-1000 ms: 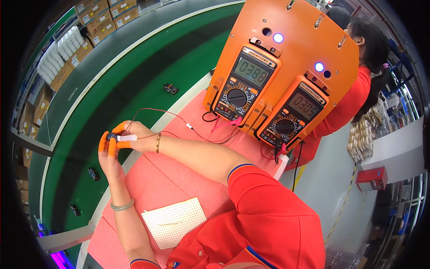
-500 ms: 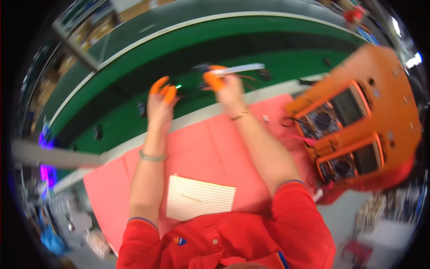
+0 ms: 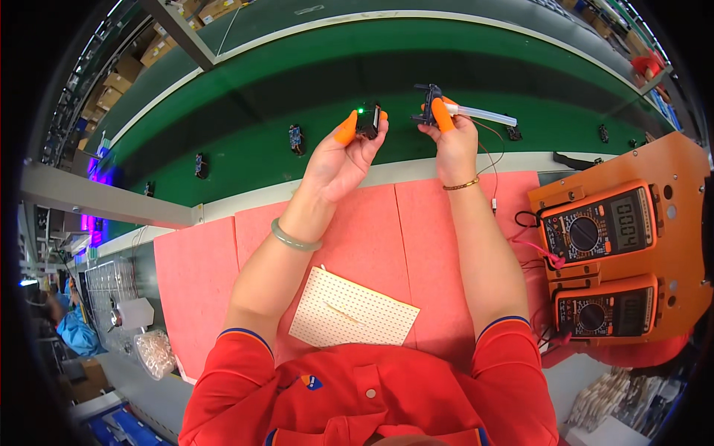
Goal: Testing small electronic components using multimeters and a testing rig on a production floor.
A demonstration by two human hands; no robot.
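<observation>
— Since a moment ago your view has swung back level, and both your hands now sit raised over the green conveyor belt (image 3: pixel 245 119), closer together than before. What has your left hand (image 3: pixel 338 160) got?

— Your left hand pinches a small black module (image 3: pixel 368 120) with a green light lit on it, between thumb and orange-capped fingertips (image 3: pixel 346 130); the other fingers curl loosely.

— And your right hand (image 3: pixel 452 145)?

— It's closed round a white probe (image 3: pixel 482 114) with a thin wire trailing off it, and a black clip fixture (image 3: pixel 429 104) sits at your fingertips. Module and clip are near each other but apart.

— What lies below your arms?

— A pink mat (image 3: pixel 372 238) with a perforated white board (image 3: pixel 353 318) on it. To your right, two multimeters (image 3: pixel 599 232) stand on an orange panel (image 3: pixel 680 171). More small black modules (image 3: pixel 295 137) ride the belt.
</observation>
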